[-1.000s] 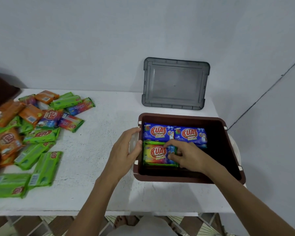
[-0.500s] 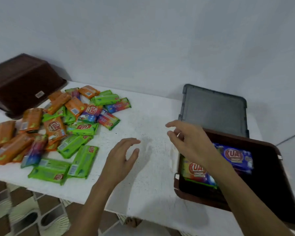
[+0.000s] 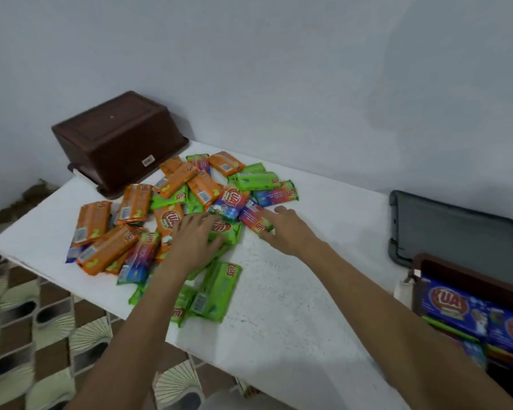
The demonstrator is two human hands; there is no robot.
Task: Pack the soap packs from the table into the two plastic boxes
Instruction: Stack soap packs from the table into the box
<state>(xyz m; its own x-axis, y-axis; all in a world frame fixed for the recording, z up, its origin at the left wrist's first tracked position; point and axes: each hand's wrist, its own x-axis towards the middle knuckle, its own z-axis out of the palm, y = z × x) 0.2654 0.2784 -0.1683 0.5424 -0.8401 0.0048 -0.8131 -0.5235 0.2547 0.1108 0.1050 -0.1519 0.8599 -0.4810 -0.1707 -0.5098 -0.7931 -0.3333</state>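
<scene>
On the white tabletop [image 3: 279, 291] lies a big pile of soap packs [image 3: 172, 214], orange, green and rainbow ones, all mixed up and lying over each other. Both hands reach into the pile. The left hand [image 3: 194, 241] lies flat on a green pack [image 3: 225, 232] in the middle of the pile, fingers spread wide and not closed on anything. The right hand [image 3: 288, 229] is just beside it, also flat and open, with its fingers touching a rainbow pack [image 3: 253, 218] at the near right edge of the pile. A few more green packs [image 3: 216, 291] lie close to the front edge of the tabletop, partly under the left arm. At the back left corner a brown box [image 3: 116, 137] sits upside down, touching the pile. At the far right a second brown box [image 3: 468, 273] stands open, cut off by the edge of the view. Inside it lie blue packs [image 3: 453, 309] side by side, with some green and rainbow colour showing under them. A grey lid [image 3: 456, 229] leans up against the wall [image 3: 279, 69] right behind that box. Under the tabletop the floor [image 3: 27, 335] has brown and cream tiles.
</scene>
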